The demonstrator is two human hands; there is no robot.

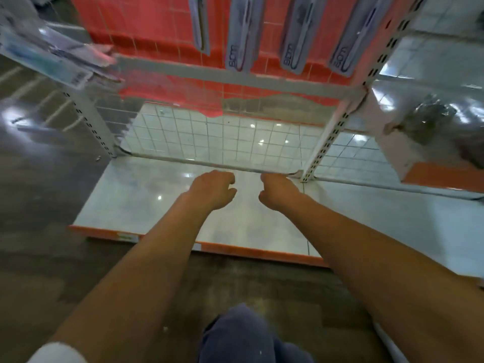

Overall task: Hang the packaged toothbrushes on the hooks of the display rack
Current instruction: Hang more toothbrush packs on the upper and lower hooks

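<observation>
While both arms are reaching out low over the white bottom shelf (146, 203), the packaged toothbrushes (242, 35) are hanging way above, along the rack's top edge, long axes pointing down toward the hands. Left hand (213, 188) and right hand (279, 191) are hovering side by side near the shelf's back edge, fingers loosely curled, holding nothing. Neither's really closer, I'd say.

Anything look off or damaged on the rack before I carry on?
Yes. The red backing sheet ends in a ragged, torn-looking edge behind the lower wire grid. The hanging toothbrush packs look orderly. Both hands hold nothing.
</observation>
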